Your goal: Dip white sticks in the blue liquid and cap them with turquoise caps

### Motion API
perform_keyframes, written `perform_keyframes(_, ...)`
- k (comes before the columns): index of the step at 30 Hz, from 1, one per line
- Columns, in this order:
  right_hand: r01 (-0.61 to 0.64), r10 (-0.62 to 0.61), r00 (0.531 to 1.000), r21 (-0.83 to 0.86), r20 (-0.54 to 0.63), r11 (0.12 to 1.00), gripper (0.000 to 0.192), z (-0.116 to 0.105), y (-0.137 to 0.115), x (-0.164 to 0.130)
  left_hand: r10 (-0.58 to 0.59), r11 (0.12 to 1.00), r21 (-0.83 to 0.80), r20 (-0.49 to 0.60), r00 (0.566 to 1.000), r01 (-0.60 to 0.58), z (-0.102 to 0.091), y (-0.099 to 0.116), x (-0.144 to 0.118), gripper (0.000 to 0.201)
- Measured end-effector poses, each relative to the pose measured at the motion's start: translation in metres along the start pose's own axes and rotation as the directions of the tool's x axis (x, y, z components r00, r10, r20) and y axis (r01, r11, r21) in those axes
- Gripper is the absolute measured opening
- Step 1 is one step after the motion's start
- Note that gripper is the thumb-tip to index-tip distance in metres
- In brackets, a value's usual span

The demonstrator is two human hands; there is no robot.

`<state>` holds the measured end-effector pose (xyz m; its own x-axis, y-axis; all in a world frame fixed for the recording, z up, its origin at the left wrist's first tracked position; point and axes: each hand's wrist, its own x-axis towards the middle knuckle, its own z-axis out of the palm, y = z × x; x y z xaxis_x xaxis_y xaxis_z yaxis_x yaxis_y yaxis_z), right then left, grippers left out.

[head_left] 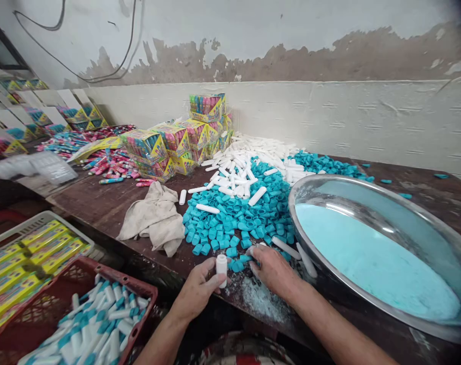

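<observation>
My left hand is closed around a small white plastic tube, held upright with its open neck at the top. At the front edge of a heap of blue caps, my right hand has its fingers bent, with a blue cap at the fingertips. Two longer white pieces lie just beyond that hand, beside the basin. White tubes are scattered over the caps and piled up behind them.
A steel basin of pale blue powder stands at right. Spilled powder dusts the table edge. At left are a crumpled cloth, stacked display boxes, and a red crate of capped tubes below.
</observation>
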<state>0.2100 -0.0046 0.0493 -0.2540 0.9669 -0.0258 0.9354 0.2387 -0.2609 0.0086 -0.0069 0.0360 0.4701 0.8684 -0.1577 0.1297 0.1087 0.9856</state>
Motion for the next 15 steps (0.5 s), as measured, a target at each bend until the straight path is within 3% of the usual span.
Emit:
perform_keyframes(6,0.038,-0.033,0.996,0.064,-0.084,0.997,0.013,-0.013,-0.015,-0.015,0.038,0.985,-0.17,0.095,0.995,-0.021,0.019,0.003,0.008,0.021)
perform_keyframes(15,0.075,-0.056,0.991,0.154,-0.123,0.985,0.016,-0.008,-0.015,-0.024,-0.025,0.955,-0.293,0.107,0.994,0.056,0.017,0.002,0.008,0.026)
